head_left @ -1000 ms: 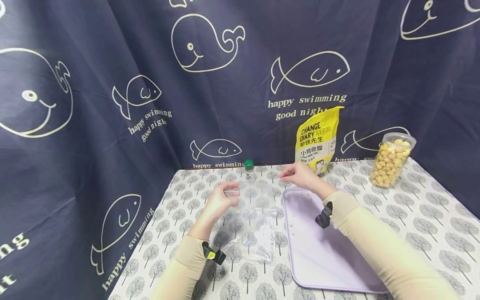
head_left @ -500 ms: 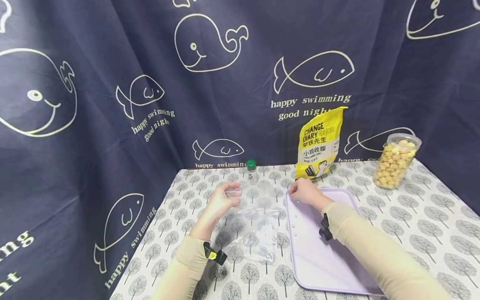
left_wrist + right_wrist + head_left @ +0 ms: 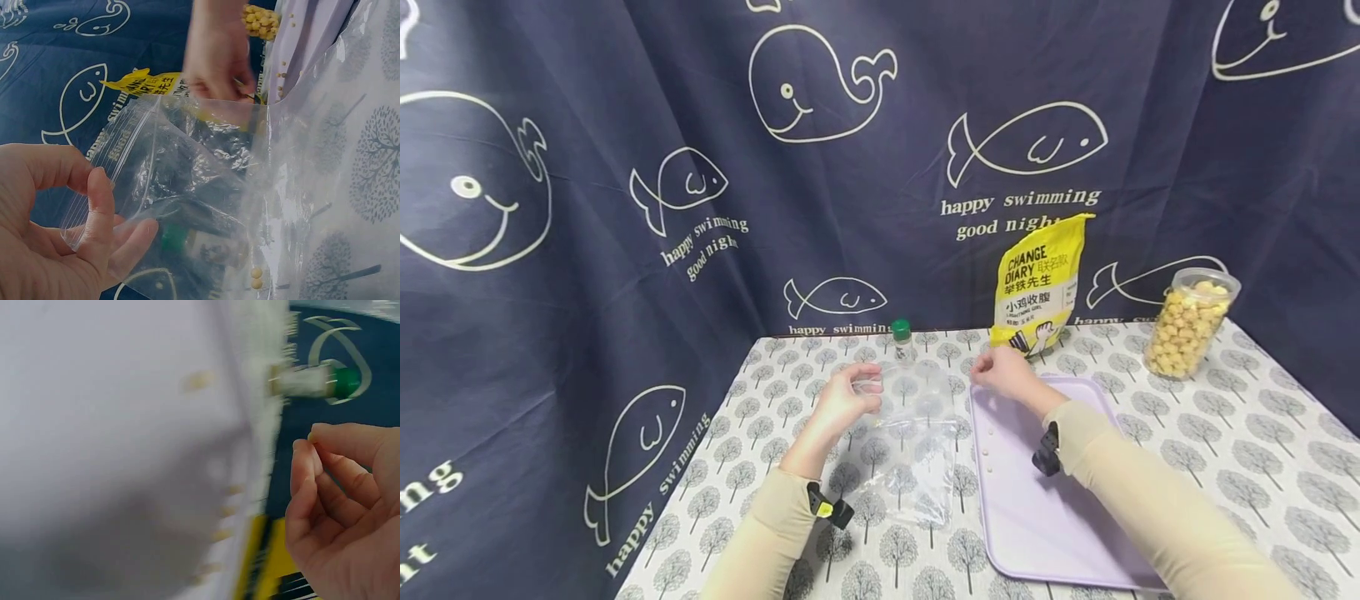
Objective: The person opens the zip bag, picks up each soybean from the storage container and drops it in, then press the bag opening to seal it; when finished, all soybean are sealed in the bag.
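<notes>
Left hand (image 3: 842,405) pinches clear bag (image 3: 200,165) left of tray (image 3: 1045,521), likely propping it up. Right hand (image 3: 1009,375) pinches tiny yellow piece (image 3: 311,436).

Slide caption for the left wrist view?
Left hand holding a clear zip bag; right hand beyond it, near a yellow pouch.

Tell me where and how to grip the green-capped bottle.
Probably best by the green cap, from above: the bottle stands upright, cap on top, while the clear bag is in front, as the left wrist view shows.
</notes>
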`<act>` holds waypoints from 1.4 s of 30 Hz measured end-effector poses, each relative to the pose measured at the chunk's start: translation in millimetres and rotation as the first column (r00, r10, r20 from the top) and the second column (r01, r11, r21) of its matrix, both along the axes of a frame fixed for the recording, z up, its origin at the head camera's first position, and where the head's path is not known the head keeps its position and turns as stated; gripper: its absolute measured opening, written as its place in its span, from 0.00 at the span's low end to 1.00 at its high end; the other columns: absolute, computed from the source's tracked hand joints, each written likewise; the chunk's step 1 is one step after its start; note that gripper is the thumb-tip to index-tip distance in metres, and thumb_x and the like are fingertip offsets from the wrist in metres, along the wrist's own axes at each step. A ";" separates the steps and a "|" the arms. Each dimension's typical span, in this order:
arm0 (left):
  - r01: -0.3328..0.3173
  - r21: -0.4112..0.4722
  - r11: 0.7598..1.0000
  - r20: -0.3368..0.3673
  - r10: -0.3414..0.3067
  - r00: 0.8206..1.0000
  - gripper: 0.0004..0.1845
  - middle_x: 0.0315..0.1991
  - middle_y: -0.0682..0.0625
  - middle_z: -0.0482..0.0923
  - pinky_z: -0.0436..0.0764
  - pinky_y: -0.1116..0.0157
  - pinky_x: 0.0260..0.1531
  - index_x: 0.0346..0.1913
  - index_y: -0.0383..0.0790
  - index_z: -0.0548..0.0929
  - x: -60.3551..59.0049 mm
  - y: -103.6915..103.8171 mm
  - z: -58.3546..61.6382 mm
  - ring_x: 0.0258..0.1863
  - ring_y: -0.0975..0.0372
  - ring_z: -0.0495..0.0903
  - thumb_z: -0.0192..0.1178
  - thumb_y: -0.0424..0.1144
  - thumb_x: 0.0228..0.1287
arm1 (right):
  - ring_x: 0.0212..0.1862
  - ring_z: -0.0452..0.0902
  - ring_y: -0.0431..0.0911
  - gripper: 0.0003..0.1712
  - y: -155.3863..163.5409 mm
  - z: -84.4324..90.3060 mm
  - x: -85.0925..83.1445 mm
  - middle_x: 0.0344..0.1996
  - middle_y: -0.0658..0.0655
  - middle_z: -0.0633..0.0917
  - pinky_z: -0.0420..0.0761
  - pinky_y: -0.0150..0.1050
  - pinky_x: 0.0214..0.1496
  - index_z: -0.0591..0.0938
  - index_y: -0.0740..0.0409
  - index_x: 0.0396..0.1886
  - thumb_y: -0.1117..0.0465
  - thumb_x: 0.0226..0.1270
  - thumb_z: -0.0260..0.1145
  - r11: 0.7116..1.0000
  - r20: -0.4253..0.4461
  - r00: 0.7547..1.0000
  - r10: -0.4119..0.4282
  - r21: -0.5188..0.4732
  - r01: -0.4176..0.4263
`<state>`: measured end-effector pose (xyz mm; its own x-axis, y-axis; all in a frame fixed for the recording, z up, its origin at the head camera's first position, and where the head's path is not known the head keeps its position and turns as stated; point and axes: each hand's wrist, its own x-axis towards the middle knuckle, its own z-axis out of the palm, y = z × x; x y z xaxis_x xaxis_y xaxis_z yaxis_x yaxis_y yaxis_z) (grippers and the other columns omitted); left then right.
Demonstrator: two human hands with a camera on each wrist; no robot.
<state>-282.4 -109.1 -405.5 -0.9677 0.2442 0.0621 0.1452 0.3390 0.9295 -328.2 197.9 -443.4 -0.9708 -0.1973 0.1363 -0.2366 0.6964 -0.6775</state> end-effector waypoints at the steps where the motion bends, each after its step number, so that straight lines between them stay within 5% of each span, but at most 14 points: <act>1: 0.002 0.000 1.000 -0.001 -0.002 1.000 0.35 0.59 0.39 0.80 0.88 0.61 0.42 0.63 0.34 0.79 -0.2 0.2 0.3 0.53 0.49 0.83 0.60 0.25 0.43 | 0.36 0.84 0.50 0.04 -2.6 7.8 0.7 0.32 0.56 0.89 0.85 0.51 0.49 0.88 0.62 0.35 0.66 0.62 0.71 1.000 -0.013 1.000 0.009 -0.023 -0.009; 10: 0.011 0.008 1.000 -0.006 -0.011 1.000 0.35 0.57 0.41 0.81 0.89 0.62 0.41 0.63 0.33 0.78 -0.4 5.1 0.5 0.52 0.49 0.83 0.60 0.23 0.43 | 0.37 0.85 0.44 0.07 -49.2 60.3 12.6 0.33 0.53 0.90 0.84 0.38 0.42 0.90 0.65 0.38 0.66 0.62 0.74 0.950 -0.057 0.985 0.164 -0.261 -0.173; 19: 0.015 0.006 1.000 -0.005 -0.015 1.000 0.33 0.56 0.42 0.82 0.88 0.62 0.42 0.61 0.33 0.80 -1.7 6.2 -2.2 0.52 0.50 0.84 0.59 0.23 0.44 | 0.39 0.86 0.43 0.06 -72.4 55.7 16.7 0.36 0.51 0.91 0.86 0.40 0.44 0.90 0.62 0.39 0.66 0.63 0.73 0.939 -0.068 0.957 0.283 -0.186 -0.290; 27: 0.012 0.012 1.000 -0.016 -0.011 1.000 0.33 0.56 0.41 0.82 0.89 0.61 0.42 0.61 0.33 0.79 -2.0 3.8 -1.5 0.53 0.49 0.83 0.60 0.23 0.44 | 0.43 0.86 0.45 0.08 -51.2 62.0 12.4 0.40 0.54 0.90 0.85 0.38 0.47 0.91 0.62 0.42 0.66 0.64 0.72 0.941 -0.086 0.971 0.225 -0.240 -0.239; 31: 0.006 0.000 1.000 -0.020 -0.006 1.000 0.34 0.57 0.40 0.81 0.89 0.61 0.43 0.62 0.33 0.79 -2.0 2.9 -0.2 0.53 0.49 0.83 0.60 0.24 0.44 | 0.45 0.86 0.49 0.08 -23.7 56.7 5.5 0.40 0.56 0.90 0.85 0.43 0.51 0.90 0.61 0.42 0.64 0.64 0.72 0.971 -0.093 0.986 0.138 -0.182 -0.153; 36: -0.004 -0.010 1.000 -0.016 0.003 1.000 0.34 0.57 0.42 0.82 0.88 0.61 0.43 0.62 0.34 0.79 -2.0 2.4 0.0 0.53 0.51 0.83 0.60 0.24 0.44 | 0.46 0.85 0.55 0.10 9.7 29.0 -2.3 0.42 0.61 0.90 0.83 0.53 0.56 0.89 0.64 0.44 0.65 0.65 0.71 0.996 -0.039 0.998 0.054 -0.074 -0.056; 42: 0.005 -0.009 1.000 -0.015 -0.005 1.000 0.35 0.56 0.42 0.82 0.88 0.61 0.43 0.63 0.34 0.79 -1.7 3.5 -1.3 0.53 0.50 0.83 0.60 0.24 0.43 | 0.31 0.82 0.47 0.08 29.9 -7.3 -4.5 0.36 0.60 0.90 0.84 0.44 0.37 0.89 0.64 0.39 0.66 0.61 0.73 0.998 0.007 0.999 0.035 0.052 -0.036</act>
<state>-284.1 -105.6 -406.8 -0.9655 0.2494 0.0750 0.1612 0.3462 0.9242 -332.7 227.8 -450.6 -0.9638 -0.2384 0.1195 -0.2581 0.7217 -0.6423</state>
